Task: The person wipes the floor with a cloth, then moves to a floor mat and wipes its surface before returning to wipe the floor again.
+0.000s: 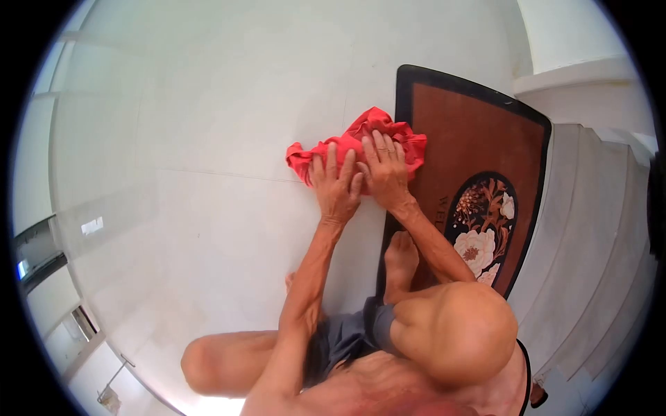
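Observation:
A crumpled red cloth (372, 120) lies bunched on the pale floor, its right end touching the edge of a brown doormat (472, 125). My left hand (338, 187) rests on the left part of the cloth, fingers stretched and spread. Beside it, my right hand (387, 170) presses on the right part, fingers extended and lying flat. Neither hand wraps round the cloth. Fabric under the palms is hidden.
The doormat has a black border, a floral oval (479, 239) and partly visible lettering. Grey steps (583, 229) rise at the right. My bare foot (401, 260) is on the mat's edge. A white wall base (583, 75) stands at the upper right.

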